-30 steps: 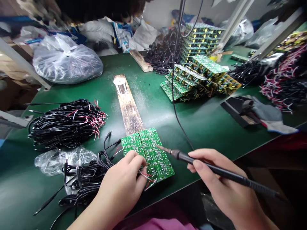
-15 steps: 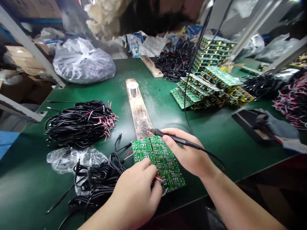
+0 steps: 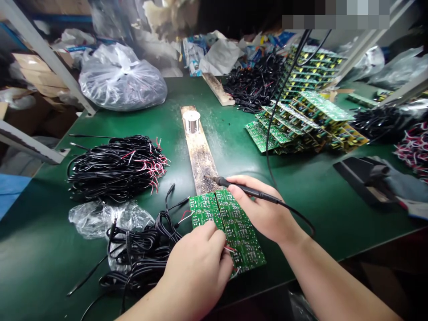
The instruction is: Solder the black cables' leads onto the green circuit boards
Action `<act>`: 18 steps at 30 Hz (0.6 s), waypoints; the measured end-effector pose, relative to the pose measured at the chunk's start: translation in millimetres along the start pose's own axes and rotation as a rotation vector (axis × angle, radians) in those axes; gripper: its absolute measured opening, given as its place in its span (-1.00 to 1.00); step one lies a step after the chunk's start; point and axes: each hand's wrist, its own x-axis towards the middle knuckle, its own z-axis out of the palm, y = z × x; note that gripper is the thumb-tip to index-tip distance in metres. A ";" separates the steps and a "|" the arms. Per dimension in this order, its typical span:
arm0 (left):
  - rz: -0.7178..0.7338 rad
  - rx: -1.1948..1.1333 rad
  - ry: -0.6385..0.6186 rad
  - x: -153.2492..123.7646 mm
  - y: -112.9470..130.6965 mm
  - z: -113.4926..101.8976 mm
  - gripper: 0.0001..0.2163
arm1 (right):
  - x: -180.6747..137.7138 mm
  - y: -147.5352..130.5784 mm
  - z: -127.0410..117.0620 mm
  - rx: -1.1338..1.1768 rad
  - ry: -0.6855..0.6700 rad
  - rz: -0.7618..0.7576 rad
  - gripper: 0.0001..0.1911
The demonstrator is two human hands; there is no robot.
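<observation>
Green circuit boards (image 3: 234, 223) lie side by side near the table's front edge. My left hand (image 3: 197, 267) rests on their near left part, fingers pinched on thin red and white wires (image 3: 230, 248). My right hand (image 3: 264, 211) grips a black soldering iron (image 3: 247, 191) like a pen. Its tip touches the scorched wooden strip (image 3: 199, 154) just beyond the boards. A solder spool (image 3: 192, 121) stands on the strip's far end.
Black cable bundles (image 3: 117, 165) and a tangle of plug leads (image 3: 140, 249) lie on the left of the green table (image 3: 301, 187). Stacked circuit boards (image 3: 301, 120) fill the back right. A filled plastic bag (image 3: 120, 84) sits at the back left, a dark holder (image 3: 364, 178) at the right.
My right hand has carried the soldering iron from over the boards forward to the wooden strip. My left hand has stayed pinched on the wires. The view has shifted left.
</observation>
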 end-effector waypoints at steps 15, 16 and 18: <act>-0.017 0.050 -0.051 -2.9 4.0 -4.7 -0.87 | -2.8 -0.9 -4.9 0.016 0.030 -0.006 -0.80; -0.017 0.053 -0.056 -4.4 3.9 -5.0 -0.87 | -6.9 -1.7 -7.7 0.018 0.042 0.000 -0.80; -0.004 0.059 -0.050 -7.6 3.2 -4.5 -0.88 | -18.9 -3.0 -15.1 0.020 0.067 0.016 -0.80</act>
